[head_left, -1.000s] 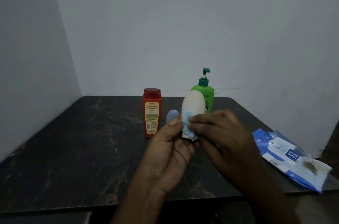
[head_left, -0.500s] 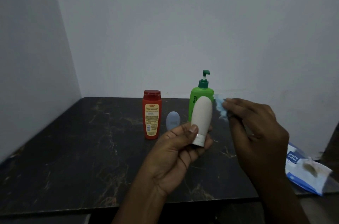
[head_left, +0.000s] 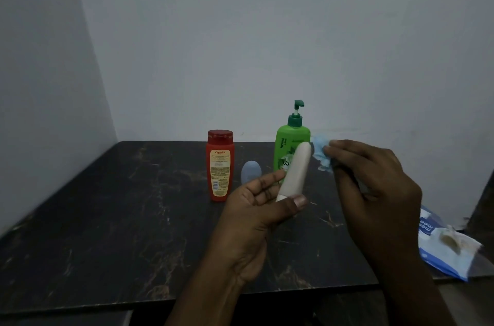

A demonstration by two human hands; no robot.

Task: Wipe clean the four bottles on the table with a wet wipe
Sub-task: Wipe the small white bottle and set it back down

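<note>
My left hand (head_left: 256,214) grips a slim white bottle (head_left: 295,170) near its lower end, holding it tilted above the dark table (head_left: 120,218). My right hand (head_left: 374,181) pinches a crumpled blue wet wipe (head_left: 322,152) just right of the white bottle's top; I cannot tell if the wipe touches it. A red bottle (head_left: 219,165) stands at the table's back middle. Beside it sits a small pale-blue bottle (head_left: 250,171), partly hidden by my left fingers. A green pump bottle (head_left: 290,144) stands behind the white one.
A blue and white wet-wipe pack (head_left: 443,243) lies at the table's right edge, partly overhanging it. Grey walls close in behind and on the left. The table's front edge runs just below my wrists.
A second ago my right hand rubbed the wipe on the white bottle's lower part. It has since moved up and right with the wipe, and the bottle has turned narrow side on.
</note>
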